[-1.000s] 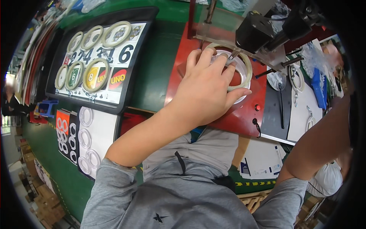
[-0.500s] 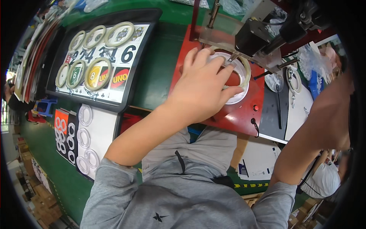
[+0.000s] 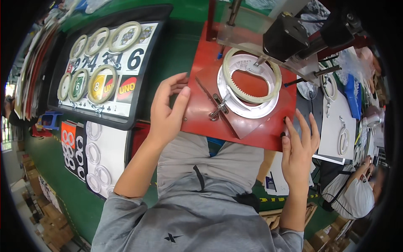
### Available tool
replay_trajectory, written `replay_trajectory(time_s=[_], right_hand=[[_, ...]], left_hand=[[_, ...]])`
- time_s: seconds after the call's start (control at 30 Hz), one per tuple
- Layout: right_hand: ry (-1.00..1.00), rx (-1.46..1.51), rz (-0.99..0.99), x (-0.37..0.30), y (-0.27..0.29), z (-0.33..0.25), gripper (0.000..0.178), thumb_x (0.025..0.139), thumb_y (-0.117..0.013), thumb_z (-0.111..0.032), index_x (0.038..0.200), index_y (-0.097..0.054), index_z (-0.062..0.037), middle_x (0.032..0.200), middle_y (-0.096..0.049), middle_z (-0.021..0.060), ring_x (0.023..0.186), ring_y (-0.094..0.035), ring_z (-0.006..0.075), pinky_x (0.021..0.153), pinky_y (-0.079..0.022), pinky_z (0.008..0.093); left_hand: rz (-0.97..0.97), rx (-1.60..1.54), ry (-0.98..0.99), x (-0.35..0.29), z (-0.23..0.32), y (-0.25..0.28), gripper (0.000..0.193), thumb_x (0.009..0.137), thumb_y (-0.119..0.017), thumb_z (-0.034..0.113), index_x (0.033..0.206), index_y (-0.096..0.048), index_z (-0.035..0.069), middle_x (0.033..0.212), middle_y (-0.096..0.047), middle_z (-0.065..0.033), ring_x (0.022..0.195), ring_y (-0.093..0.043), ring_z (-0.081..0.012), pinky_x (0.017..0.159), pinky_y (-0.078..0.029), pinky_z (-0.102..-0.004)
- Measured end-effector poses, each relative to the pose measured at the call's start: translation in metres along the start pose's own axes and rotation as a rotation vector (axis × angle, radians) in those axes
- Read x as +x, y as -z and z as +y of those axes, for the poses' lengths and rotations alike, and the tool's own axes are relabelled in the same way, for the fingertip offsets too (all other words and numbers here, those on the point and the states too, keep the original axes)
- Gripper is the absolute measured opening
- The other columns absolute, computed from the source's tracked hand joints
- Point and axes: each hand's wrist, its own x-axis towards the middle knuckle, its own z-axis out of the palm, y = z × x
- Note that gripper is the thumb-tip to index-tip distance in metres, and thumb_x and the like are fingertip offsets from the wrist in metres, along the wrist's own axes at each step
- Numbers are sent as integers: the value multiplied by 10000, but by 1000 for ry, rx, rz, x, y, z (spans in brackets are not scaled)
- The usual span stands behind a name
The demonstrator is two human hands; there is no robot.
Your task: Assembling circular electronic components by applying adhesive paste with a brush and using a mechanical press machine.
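Observation:
On the red base plate [image 3: 260, 140] of a bench press, a cream toothed ring [image 3: 230, 80] rests on a white ring-shaped holder [image 3: 252, 112]. A short metal chain with a clasp [image 3: 219, 108] hangs off the ring toward the front left. My left hand [image 3: 168, 111] is at the plate's left edge, fingers curved and apart, holding nothing. At the front right corner my right hand [image 3: 299, 147] has its fingers spread, with the index fingertip and thumb at two small black-rimmed parts on the plate's edge. Whether they press there I cannot tell.
Above the ring sit the press's clear plate [image 3: 243, 41] and black motor block [image 3: 285, 37]. On the left, a black tray [image 3: 145, 94] holds several cream rings over printed cards. Ring pieces with chains [image 3: 344, 138] lie at right. A person [image 3: 350, 191] sits beyond.
My left hand has drawn back from the ring to the plate's left edge. My right hand has come in from the far right to the front right corner. The ring and chain are now uncovered.

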Motion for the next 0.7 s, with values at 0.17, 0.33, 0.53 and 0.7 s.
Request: replay_trajectory(time_s=[0.17, 0.33, 0.53, 0.7], right_hand=[[16, 30, -77, -2, 2, -2, 373, 974, -648, -125, 1330, -673, -19, 1520, -567, 110, 1494, -388, 397, 1212, -270, 531], [24, 135, -80, 12, 8, 8, 321, 992, -632, -117, 1290, -681, -8, 1490, -588, 122, 1477, -413, 398, 1208, -283, 519], [-47, 306, 107, 23, 9, 3, 234, 979, -664, -88, 1192, -715, -6, 1417, -622, 147, 1388, -512, 377, 1153, -380, 478], [56, 404, 208, 31, 8, -5, 258, 947, -686, -38, 1202, -712, -7, 1310, -675, 154, 1274, -603, 367, 1078, -466, 454]], left_hand=[[26, -3, -13, -1, -2, -1, 326, 1046, -634, 117, 1320, -604, -57, 1215, -681, -154, 1079, -661, -188, 963, -523, -318], [33, 21, -18, -2, -3, 1, 287, 1042, -638, 115, 1275, -634, -53, 1186, -684, -145, 1063, -670, -198, 950, -530, -318], [7, 14, -30, 0, -5, 1, 273, 1032, -655, 114, 1251, -650, -49, 1197, -668, -148, 1069, -674, -206, 953, -530, -320], [26, 5, -99, 2, 16, 2, 290, 993, -699, 99, 1249, -655, -30, 1216, -659, -150, 1114, -659, -232, 980, -524, -344]])
